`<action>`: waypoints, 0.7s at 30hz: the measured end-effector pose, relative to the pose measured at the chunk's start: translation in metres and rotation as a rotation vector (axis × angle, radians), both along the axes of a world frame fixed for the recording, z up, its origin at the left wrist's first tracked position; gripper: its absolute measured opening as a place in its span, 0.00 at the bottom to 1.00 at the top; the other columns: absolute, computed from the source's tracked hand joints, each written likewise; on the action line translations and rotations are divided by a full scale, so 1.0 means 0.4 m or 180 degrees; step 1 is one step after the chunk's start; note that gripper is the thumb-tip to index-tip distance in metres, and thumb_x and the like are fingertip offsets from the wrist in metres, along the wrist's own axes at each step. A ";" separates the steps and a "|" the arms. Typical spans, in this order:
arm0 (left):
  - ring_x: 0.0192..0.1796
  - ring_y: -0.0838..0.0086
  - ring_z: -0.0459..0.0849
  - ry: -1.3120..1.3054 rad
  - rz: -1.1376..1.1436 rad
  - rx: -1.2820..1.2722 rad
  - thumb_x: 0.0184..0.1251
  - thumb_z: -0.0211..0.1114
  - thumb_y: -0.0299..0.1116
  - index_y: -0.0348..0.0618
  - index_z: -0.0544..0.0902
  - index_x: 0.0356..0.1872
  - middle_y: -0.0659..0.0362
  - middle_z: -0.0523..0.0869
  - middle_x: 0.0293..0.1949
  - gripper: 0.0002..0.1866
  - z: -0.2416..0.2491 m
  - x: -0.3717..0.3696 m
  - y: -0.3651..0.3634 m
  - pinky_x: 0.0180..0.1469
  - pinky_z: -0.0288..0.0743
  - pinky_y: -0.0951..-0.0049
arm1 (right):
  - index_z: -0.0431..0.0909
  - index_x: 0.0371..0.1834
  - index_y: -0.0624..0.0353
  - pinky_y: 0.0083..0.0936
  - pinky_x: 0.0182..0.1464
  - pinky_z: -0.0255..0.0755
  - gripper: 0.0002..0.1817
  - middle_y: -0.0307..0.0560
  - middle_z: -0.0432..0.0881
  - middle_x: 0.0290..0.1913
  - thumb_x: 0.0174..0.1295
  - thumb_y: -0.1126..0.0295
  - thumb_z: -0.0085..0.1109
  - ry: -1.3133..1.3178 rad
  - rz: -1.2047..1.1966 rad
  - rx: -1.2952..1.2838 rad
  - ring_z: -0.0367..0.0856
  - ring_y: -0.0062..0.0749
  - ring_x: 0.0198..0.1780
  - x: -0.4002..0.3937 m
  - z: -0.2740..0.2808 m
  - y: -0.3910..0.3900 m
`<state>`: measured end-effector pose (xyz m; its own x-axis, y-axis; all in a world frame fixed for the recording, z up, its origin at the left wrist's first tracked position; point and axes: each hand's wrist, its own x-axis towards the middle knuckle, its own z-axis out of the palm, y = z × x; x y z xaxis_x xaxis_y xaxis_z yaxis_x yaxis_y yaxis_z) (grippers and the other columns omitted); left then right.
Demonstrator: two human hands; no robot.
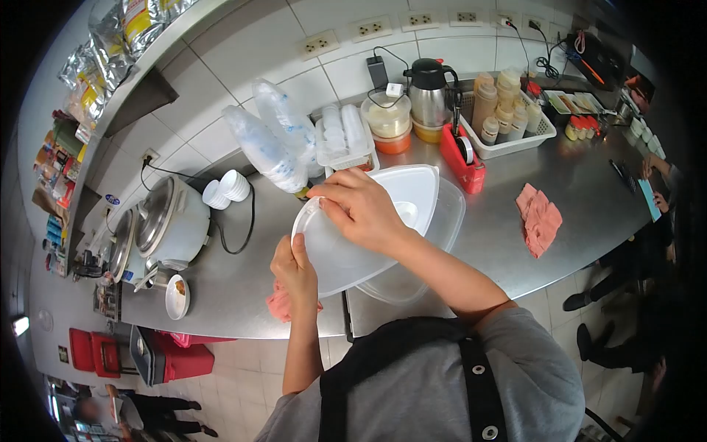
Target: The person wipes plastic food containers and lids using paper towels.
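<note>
My left hand (296, 267) grips the near-left rim of a translucent white plastic lid (331, 258), thumb on top. My right hand (359, 208) is closed over the far-left edge of the same lid, its fingers bent at the rim. The lid is tilted above the steel counter. A white dish with a pointed corner (418, 193) shows behind my right hand, partly covered by it. Under these lies a clear plastic container or cover (451, 225), mostly hidden. Close to my left wrist, a pink cloth (278, 303) lies on the counter.
Rice cookers (171, 225) and a small white bowl (177, 297) stand left. Along the wall are plastic-bagged cups (269, 151), stacked tubs (388, 121), a thermos jug (429, 88), a red box (464, 162) and a bottle basket (515, 147). Another pink cloth (539, 219) lies right. People stand beyond.
</note>
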<state>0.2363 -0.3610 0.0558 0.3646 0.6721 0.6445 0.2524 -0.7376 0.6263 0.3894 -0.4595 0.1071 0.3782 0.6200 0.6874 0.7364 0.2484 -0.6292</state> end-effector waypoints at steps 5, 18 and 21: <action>0.19 0.69 0.59 0.0143 -0.0182 -0.0255 0.76 0.55 0.37 0.33 0.66 0.20 0.53 0.63 0.16 0.23 -0.024 0.021 0.002 0.23 0.57 0.64 | 0.86 0.45 0.54 0.30 0.46 0.72 0.12 0.45 0.78 0.43 0.58 0.74 0.62 0.0383 -0.0064 -0.0097 0.77 0.36 0.45 0.036 -0.032 -0.022; 0.22 0.77 0.58 0.0120 0.0077 -0.0649 0.79 0.52 0.39 0.33 0.68 0.21 0.59 0.61 0.16 0.24 -0.080 -0.011 0.009 0.23 0.54 0.69 | 0.79 0.34 0.63 0.34 0.48 0.74 0.07 0.52 0.83 0.36 0.55 0.74 0.65 0.1090 -0.0865 -0.0470 0.82 0.44 0.42 0.261 -0.258 -0.062; 0.22 0.78 0.58 0.0036 0.0100 -0.0612 0.79 0.51 0.39 0.33 0.67 0.22 0.60 0.62 0.17 0.24 -0.080 -0.020 0.009 0.23 0.54 0.69 | 0.82 0.32 0.65 0.33 0.44 0.76 0.07 0.52 0.86 0.34 0.53 0.73 0.67 0.0922 -0.1591 -0.0671 0.84 0.43 0.37 0.354 -0.354 -0.084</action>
